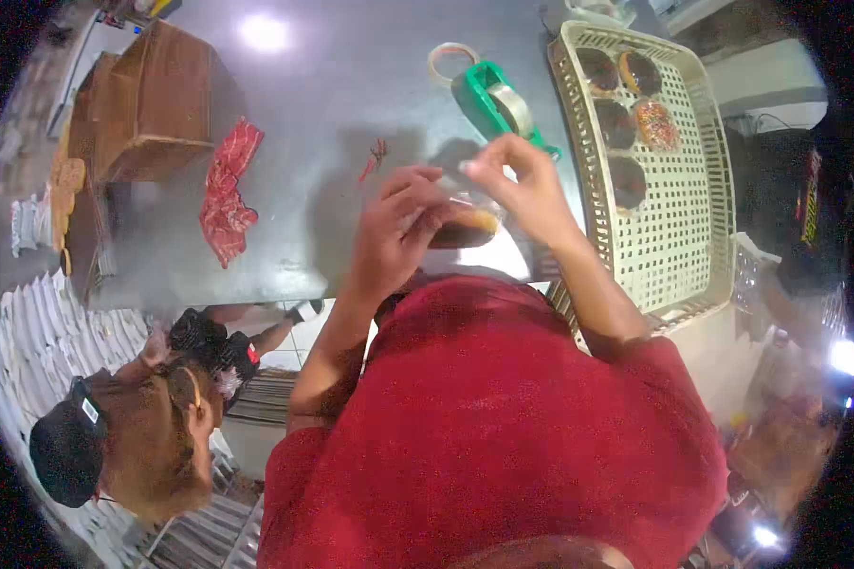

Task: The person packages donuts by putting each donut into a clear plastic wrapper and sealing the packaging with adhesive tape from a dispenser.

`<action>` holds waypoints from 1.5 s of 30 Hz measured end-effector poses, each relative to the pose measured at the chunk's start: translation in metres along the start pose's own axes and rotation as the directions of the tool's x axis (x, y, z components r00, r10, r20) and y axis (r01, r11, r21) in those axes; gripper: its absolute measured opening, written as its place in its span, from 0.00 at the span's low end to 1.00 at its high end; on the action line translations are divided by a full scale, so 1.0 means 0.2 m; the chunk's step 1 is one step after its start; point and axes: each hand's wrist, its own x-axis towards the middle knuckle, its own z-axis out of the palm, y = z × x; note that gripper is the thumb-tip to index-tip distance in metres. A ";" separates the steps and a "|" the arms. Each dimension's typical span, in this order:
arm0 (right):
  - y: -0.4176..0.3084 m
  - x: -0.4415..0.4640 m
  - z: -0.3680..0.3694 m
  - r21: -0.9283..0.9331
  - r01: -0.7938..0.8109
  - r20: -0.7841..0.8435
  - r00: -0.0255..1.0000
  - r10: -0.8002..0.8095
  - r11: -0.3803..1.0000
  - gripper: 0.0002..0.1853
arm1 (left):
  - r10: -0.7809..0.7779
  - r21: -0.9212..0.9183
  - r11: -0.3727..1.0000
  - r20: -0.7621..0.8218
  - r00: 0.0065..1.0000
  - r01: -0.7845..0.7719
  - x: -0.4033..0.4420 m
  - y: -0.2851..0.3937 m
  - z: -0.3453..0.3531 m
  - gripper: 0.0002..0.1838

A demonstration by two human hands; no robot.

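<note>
A doughnut (467, 230) with a dark top and a pale side lies in a clear plastic bag (479, 201) at the table's near edge, close to my body. My left hand (403, 223) is closed at the bag's left side, its fingers bent over the plastic. Above and to the right, my right hand (522, 185) makes a pinch of thumb and forefinger; what sits between the tips is too small to make out. Just beyond that hand stands a green tape dispenser (490, 100) with a roll of tape. White paper or a sheet (503, 258) shows under the doughnut.
On the right, a cream plastic crate (721, 190) holds several bagged doughnuts. A ring of tape (453, 62), small red ties (375, 159), a crumpled red cloth (229, 190) and a cardboard box (166, 95) are on the metal table (322, 76). Another person (152, 436) works at lower left.
</note>
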 end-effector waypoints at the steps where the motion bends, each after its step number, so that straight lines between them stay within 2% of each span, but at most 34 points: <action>1: -0.02 -0.03 -0.03 -0.062 0.154 0.039 0.988 -0.152 0.986 0.09 | 0.017 0.002 1.000 -0.010 1.000 -0.017 0.00 0.00 0.00 0.08; 3: -0.05 -0.10 -0.06 -0.167 0.440 0.146 0.896 -0.420 0.882 0.10 | -0.032 0.012 0.999 -0.018 0.999 0.032 0.04 -0.02 0.00 0.07; 4: -0.05 -0.14 -0.03 -0.176 0.447 0.148 0.893 -0.425 0.877 0.10 | -0.059 0.016 0.998 -0.017 0.998 0.059 0.04 -0.01 0.01 0.07; 5: -0.02 -0.17 0.02 -0.273 0.438 0.075 0.897 -0.435 0.856 0.09 | -0.042 0.011 0.999 -0.016 0.999 0.042 0.02 -0.03 0.02 0.07; 7: 0.07 -0.24 0.06 -0.470 0.378 -0.079 0.882 -0.464 0.798 0.08 | -0.172 -0.003 0.985 -0.183 0.968 0.175 -0.04 -0.10 0.09 0.10; 8: 0.11 -0.27 0.03 -0.489 0.377 -0.093 0.874 -0.476 0.787 0.08 | -0.231 -0.017 0.972 -0.259 0.938 0.235 -0.05 -0.13 0.11 0.11; 9: 0.16 -0.31 0.02 -0.481 0.341 -0.120 0.887 -0.447 0.807 0.06 | -0.214 -0.019 0.976 -0.250 0.944 0.216 -0.07 -0.16 0.13 0.11; 12: 0.21 -0.37 0.00 -0.452 0.263 -0.175 0.910 -0.375 0.852 0.03 | -0.427 -0.385 0.858 -0.161 0.890 0.341 -0.15 -0.21 0.14 0.21; 13: 0.21 -0.37 -0.02 -0.470 0.313 -0.151 0.893 -0.424 0.825 0.03 | -0.417 -0.390 0.858 -0.145 0.897 0.335 -0.17 -0.20 0.15 0.21; 15: 0.18 -0.37 -0.07 -0.515 0.397 -0.113 0.847 -0.519 0.760 0.03 | -0.205 -0.075 0.977 -0.088 0.975 0.198 -0.18 -0.16 0.17 0.24; 16: 0.17 -0.37 -0.08 -0.541 0.380 -0.142 0.838 -0.527 0.750 0.03 | -0.086 0.077 0.993 -0.035 0.996 0.088 -0.17 -0.15 0.18 0.25; 19: 0.24 -0.35 -0.05 -0.516 0.429 -0.076 0.839 -0.538 0.741 0.06 | -0.024 -0.038 0.999 0.143 0.989 0.030 -0.15 -0.20 0.21 0.28; 20: 0.28 -0.31 -0.03 -0.540 0.415 -0.084 0.839 -0.538 0.732 0.09 | -0.145 -0.247 0.952 0.155 0.977 0.181 -0.13 -0.18 0.23 0.26; 21: 0.32 -0.31 -0.02 -0.485 0.424 -0.085 0.848 -0.523 0.765 0.11 | -0.266 -0.432 0.840 0.200 0.943 0.329 -0.11 -0.15 0.25 0.23; 22: 0.31 -0.31 -0.01 -0.425 0.439 -0.078 0.854 -0.515 0.792 0.13 | -0.349 -0.387 0.832 0.195 0.917 0.398 -0.09 -0.14 0.24 0.22; 23: 0.32 -0.31 0.03 -0.457 0.417 -0.100 0.854 -0.511 0.786 0.09 | -0.432 -0.334 0.819 0.177 0.884 0.467 -0.07 -0.13 0.21 0.22; 25: 0.34 -0.35 0.08 -0.502 0.399 -0.134 0.840 -0.525 0.767 0.08 | -0.455 -0.325 0.814 0.159 0.876 0.481 -0.12 -0.08 0.18 0.21; 27: 0.34 -0.36 0.08 -0.461 0.460 -0.073 0.833 -0.549 0.759 0.07 | -0.472 -0.286 0.839 0.043 0.881 0.463 -0.24 -0.18 0.17 0.22; 28: 0.35 -0.33 0.04 -0.473 0.460 -0.082 0.826 -0.557 0.752 0.07 | -0.505 -0.326 0.808 0.046 0.862 0.491 -0.24 -0.04 0.15 0.22; 29: 0.36 -0.31 0.00 -0.516 0.415 -0.174 0.806 -0.565 0.750 0.07 | -0.540 -0.365 0.772 0.055 0.840 0.521 -0.25 0.11 0.14 0.23; 31: 0.38 -0.27 -0.11 -0.585 0.314 -0.345 0.738 -0.580 0.748 0.08 | -0.535 -0.375 0.759 0.106 0.838 0.532 -0.30 0.07 0.09 0.23; 32: 0.37 -0.24 -0.16 -0.587 0.309 -0.349 0.737 -0.579 0.748 0.08 | -0.545 -0.380 0.741 0.143 0.826 0.554 -0.34 0.04 0.06 0.24; 34: 0.35 -0.20 -0.27 -0.431 0.178 -0.643 0.627 -0.439 0.885 0.13 | -0.562 -0.382 0.719 0.173 0.809 0.581 -0.39 0.03 0.04 0.24; 35: 0.38 -0.17 -0.27 -0.426 0.181 -0.642 0.629 -0.437 0.886 0.13 | -0.563 -0.387 0.724 0.147 0.813 0.571 -0.41 0.04 0.03 0.24; 38: 0.52 -0.07 -0.32 -0.324 0.167 -0.361 0.888 -0.285 0.931 0.16 | -0.540 -0.393 0.751 0.096 0.836 0.531 -0.40 0.02 0.02 0.25; 39: 0.55 -0.03 -0.32 -0.329 0.174 -0.364 0.883 -0.295 0.928 0.16 | -0.515 -0.421 0.756 0.091 0.853 0.501 -0.39 -0.01 0.03 0.25; 42: 0.59 0.04 -0.24 -0.365 -0.008 -0.534 0.821 -0.203 0.931 0.21 | -0.480 -0.476 0.752 0.077 0.874 0.455 -0.39 -0.05 0.02 0.25; 45: 0.58 0.06 -0.25 -0.405 -0.030 -0.506 0.840 -0.197 0.914 0.22 | -0.403 -0.365 0.838 0.089 0.911 0.407 -0.38 -0.04 0.02 0.25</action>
